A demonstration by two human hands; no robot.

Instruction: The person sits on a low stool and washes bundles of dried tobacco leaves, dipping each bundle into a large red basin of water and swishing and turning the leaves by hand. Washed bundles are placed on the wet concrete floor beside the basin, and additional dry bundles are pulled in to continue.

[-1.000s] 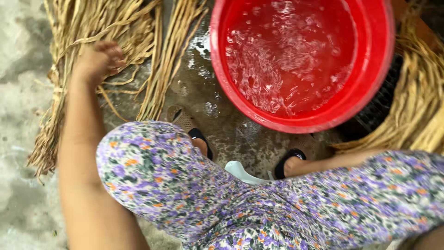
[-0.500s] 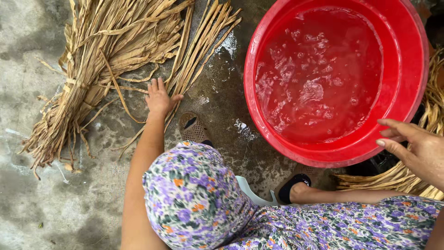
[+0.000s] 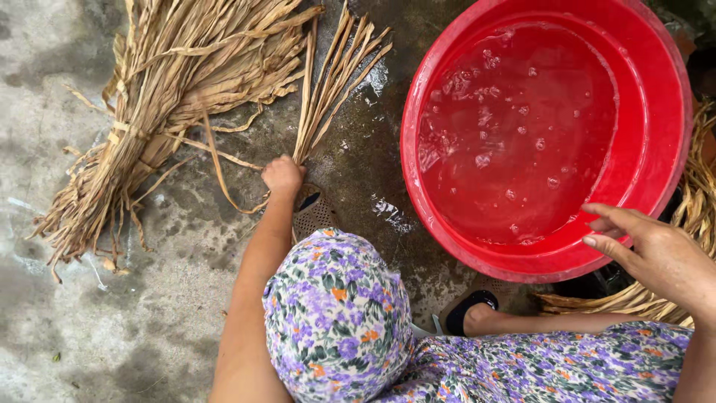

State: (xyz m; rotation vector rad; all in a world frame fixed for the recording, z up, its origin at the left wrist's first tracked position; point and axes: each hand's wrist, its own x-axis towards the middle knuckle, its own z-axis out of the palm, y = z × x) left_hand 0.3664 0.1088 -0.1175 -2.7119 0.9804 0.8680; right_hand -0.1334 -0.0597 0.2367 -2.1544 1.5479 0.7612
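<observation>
A person crouches on a wet, grey concrete floor (image 3: 149, 321) beside a large round red plastic basin (image 3: 548, 134). The left hand (image 3: 282, 176), well to the left of the basin, is closed in a fist around the lower ends of a small fan of long, flat, dry tan leaf strips (image 3: 335, 82), which spread upward from the fist toward the basin's left rim. Farther left of the basin lies a thick tied bundle of the same dry straw-coloured leaves (image 3: 164, 97), its frayed ends trailing toward the lower left; a few loose strips curl across the floor between this bundle and the fist. Just below the fist, a brown perforated sandal (image 3: 313, 213) shows, partly hidden by a knee in purple floral cloth (image 3: 335, 313). The floor between the fist and the basin is dark with water.

The basin holds clear water (image 3: 514, 134) with bubbles on its surface, filling much of its depth. The right hand (image 3: 656, 254) hovers at the basin's lower right rim, its fingers (image 3: 611, 216) spread loosely and holding nothing. More dry leaves (image 3: 697, 186) lie heaped to the right of the basin, partly covered by its rim and by the right hand. Below the basin, a foot in a black sandal (image 3: 466, 313) rests on the floor.
</observation>
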